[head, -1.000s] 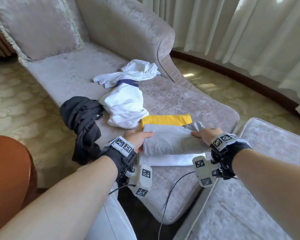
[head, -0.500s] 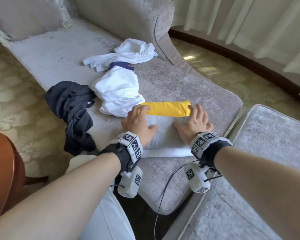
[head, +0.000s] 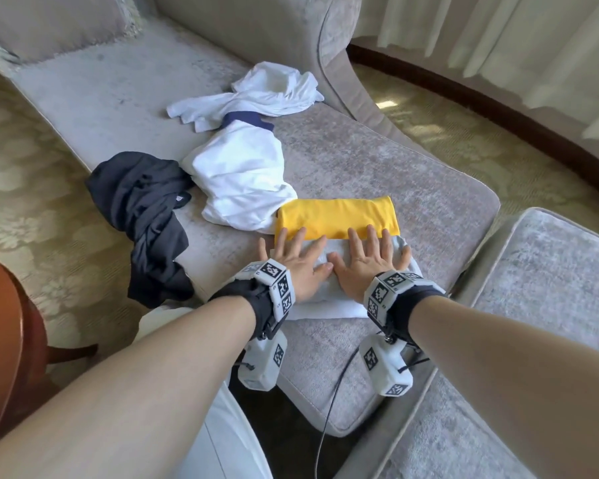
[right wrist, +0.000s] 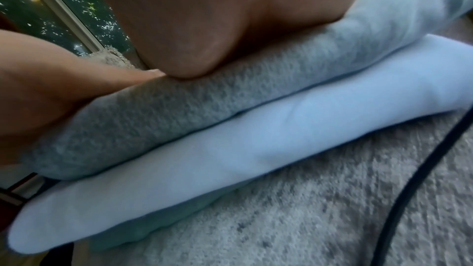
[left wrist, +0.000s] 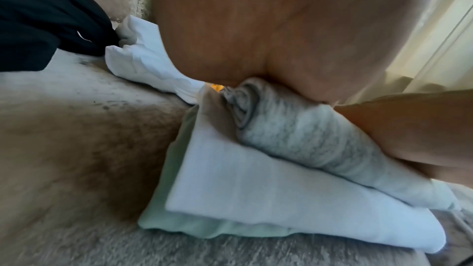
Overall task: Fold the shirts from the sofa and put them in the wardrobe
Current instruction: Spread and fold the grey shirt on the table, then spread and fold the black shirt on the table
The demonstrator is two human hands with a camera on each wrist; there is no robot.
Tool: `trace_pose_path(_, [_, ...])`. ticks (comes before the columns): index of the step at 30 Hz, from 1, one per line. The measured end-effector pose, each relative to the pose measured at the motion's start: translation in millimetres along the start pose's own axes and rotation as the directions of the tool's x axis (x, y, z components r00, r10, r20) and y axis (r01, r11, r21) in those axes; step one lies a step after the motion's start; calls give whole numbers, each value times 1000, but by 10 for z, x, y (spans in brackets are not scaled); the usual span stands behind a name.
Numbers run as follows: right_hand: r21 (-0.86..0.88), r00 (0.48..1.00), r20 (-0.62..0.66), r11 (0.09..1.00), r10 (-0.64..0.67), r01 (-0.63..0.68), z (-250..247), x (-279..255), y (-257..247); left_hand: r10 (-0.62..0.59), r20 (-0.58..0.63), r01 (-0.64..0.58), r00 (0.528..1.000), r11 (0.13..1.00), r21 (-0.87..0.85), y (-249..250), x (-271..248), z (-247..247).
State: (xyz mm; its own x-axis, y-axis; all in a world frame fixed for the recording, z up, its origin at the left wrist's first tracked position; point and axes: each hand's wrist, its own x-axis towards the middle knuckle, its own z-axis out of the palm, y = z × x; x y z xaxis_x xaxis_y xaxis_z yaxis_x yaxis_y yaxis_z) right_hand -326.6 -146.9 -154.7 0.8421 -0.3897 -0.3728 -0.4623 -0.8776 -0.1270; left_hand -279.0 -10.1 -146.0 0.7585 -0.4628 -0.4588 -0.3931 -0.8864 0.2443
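Observation:
A folded grey shirt (head: 329, 254) (left wrist: 302, 135) (right wrist: 204, 108) tops a stack at the sofa's near end. Under it lie a folded white shirt (head: 329, 309) (left wrist: 268, 195) (right wrist: 230, 159) and a pale green one (left wrist: 204, 228). A folded yellow shirt (head: 338, 217) shows at the stack's far side. My left hand (head: 293, 259) and right hand (head: 370, 257) lie flat side by side on the grey shirt, fingers spread, pressing it down. Loose on the seat beyond are a white shirt with a navy collar (head: 239, 181), another white shirt (head: 263, 93) and a black garment (head: 146, 212).
The grey sofa (head: 377, 167) stretches away to a cushion (head: 49, 25) at the far left. A grey footstool (head: 533, 305) stands to the right. A wooden chair (head: 4, 340) sits at the left edge. Curtains (head: 498, 46) hang behind. A black cable (head: 329, 402) trails off the seat.
Both hands let go of the grey shirt's edges, laid it folded on the stack, and spread flat on top. My head moved closer and looks further down.

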Motion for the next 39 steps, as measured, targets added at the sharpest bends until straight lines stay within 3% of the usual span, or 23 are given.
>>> trace_pose_path(2, [21, 996, 60, 998, 65, -66, -165, 0, -65, 28, 20, -27, 999, 996, -83, -32, -43, -123])
trace_pose_path(4, [72, 989, 100, 990, 111, -118, -372, 19, -188, 41, -56, -53, 998, 969, -243, -136, -82, -288])
trace_pose_path(5, [126, 988, 102, 983, 118, -130, -494, 8, -277, 16, -126, -62, 992, 927, -371, -216, -119, -392])
trace_pose_path(8, [402, 991, 75, 907, 106, -128, -751, -15, -671, -188, -248, -57, 950, 678, -733, -580, -274, -705])
trace_pose_path(10, [529, 991, 110, 839, 81, -128, -848, -43, -993, -339, -228, 28, 913, 607, -794, -922, -354, -867])
trace_pose_path(13, [630, 974, 227, 763, -7, -141, -931, -59, -1473, -471, -179, 90, 864, 495, -864, -1445, -399, -998])
trace_pose_path(16, [592, 957, 274, 801, -90, -94, -958, -55, -1868, -556, -94, 163, 826, 394, -904, -1841, -458, -1005])
trace_pose_path(20, [623, 899, 389, 776, -201, -96, -797, 45, -2348, -583, 11, 252, 813, 335, -908, -2237, -418, -906])
trace_pose_path(24, [710, 872, 467, 650, -148, -270, -506, 156, -2666, -527, 86, 294, 846, 324, -899, -2461, -260, -769])
trace_pose_path(27, [701, 848, 511, 639, -141, -317, -291, 244, -2834, -505, 101, 291, 858, 315, -903, -2572, -158, -661])
trace_pose_path(29, [689, 827, 539, 648, -158, -325, -220, 282, -2938, -506, 82, 287, 859, 342, -895, -2657, -119, -595])
trace_pose_path(34, [704, 854, 486, 662, -184, -258, -226, 284, -3152, -521, -32, 190, 853, 367, -911, -2821, -206, -559])
trace_pose_path(39, [804, 883, 441, 509, -161, -308, -122, 302, -3285, -517, -179, 13, 837, 347, -938, -2851, -478, -801])
